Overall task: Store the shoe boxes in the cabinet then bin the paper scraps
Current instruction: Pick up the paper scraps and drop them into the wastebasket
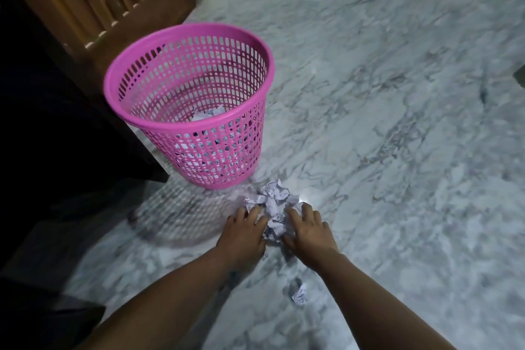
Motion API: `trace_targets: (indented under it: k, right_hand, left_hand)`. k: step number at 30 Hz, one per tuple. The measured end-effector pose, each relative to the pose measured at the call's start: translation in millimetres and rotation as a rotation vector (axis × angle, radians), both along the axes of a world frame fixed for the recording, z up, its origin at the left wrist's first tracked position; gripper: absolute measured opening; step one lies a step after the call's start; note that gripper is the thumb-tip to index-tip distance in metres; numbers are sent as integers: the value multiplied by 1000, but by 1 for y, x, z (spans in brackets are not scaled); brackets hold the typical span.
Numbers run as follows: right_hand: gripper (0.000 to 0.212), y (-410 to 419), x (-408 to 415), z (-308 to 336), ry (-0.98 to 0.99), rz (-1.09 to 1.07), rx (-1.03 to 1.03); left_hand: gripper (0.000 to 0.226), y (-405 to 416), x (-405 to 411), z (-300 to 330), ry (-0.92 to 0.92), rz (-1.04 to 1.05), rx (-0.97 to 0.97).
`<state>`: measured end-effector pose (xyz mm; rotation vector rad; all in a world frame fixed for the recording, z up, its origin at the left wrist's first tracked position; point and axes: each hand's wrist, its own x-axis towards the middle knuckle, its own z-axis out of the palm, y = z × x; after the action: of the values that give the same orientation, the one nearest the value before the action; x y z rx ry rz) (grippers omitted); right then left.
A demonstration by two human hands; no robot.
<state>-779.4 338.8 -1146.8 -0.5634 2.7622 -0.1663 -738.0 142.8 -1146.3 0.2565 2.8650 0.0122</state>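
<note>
A heap of crumpled white paper scraps lies on the marble floor just in front of a pink mesh bin. My left hand presses against the heap's left side and my right hand against its right side, fingers spread around the paper. More crumpled paper lies inside the bin. One loose scrap rests on the floor between my forearms. No shoe boxes are in view.
A wooden cabinet with slatted doors stands behind the bin at the left. A dark piece of furniture fills the left edge. Grey-veined marble floor stretches to the right and back.
</note>
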Motion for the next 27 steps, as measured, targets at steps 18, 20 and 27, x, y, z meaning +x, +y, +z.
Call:
trace_targets:
  k: [18,20,27]
  right_hand:
    - [13,27,24,29,33,-343,-535]
    - [14,29,26,36,51,-372,-559]
    - [20,22,23,58,96,-328,-626]
  left_hand:
    - [52,-7,30,34,49,-25,193]
    - [57,-10,31,42,69,-6,191]
    - [69,-11,33,78,59,26,195]
